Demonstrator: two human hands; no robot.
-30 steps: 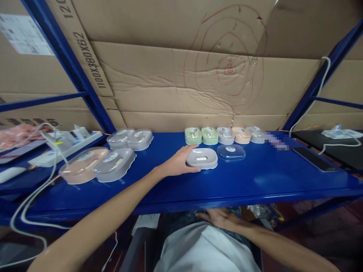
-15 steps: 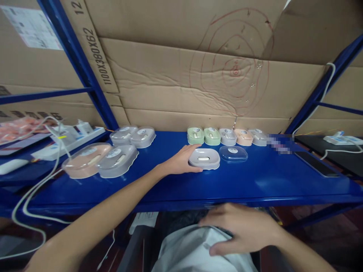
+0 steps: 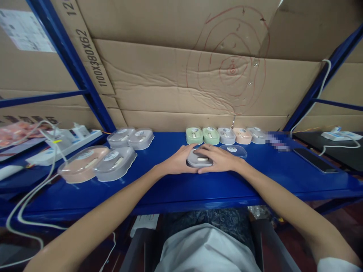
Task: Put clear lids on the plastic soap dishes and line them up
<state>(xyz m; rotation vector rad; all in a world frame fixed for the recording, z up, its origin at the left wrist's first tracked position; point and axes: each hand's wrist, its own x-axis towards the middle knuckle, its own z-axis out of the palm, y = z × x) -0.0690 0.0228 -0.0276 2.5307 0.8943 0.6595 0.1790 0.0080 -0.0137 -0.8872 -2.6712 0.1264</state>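
Observation:
A grey oval plastic box (image 3: 199, 163), shaped like a soap box, rests on the blue table with its top uncovered and a small whitish bar in its middle. My left hand (image 3: 177, 160) wraps around its left side. From the right, my right hand (image 3: 224, 158) grips the same box, fingers reaching over its back and thumb at the front. Just behind my right hand lies a clear lid (image 3: 237, 152) with a round sticker, partly covered by that hand.
A row of lidded boxes in green (image 3: 194, 136), grey and peach (image 3: 242, 136) stands along the back. More lidded boxes, grey (image 3: 117, 164) and peach (image 3: 83, 166), sit at left near white cables (image 3: 21, 219) and a power strip (image 3: 42, 155). A phone (image 3: 314, 160) lies at right.
My right hand has come up from my lap and taken hold of the grey box's right side. My left hand has stayed on the box, which sits turned slightly differently.

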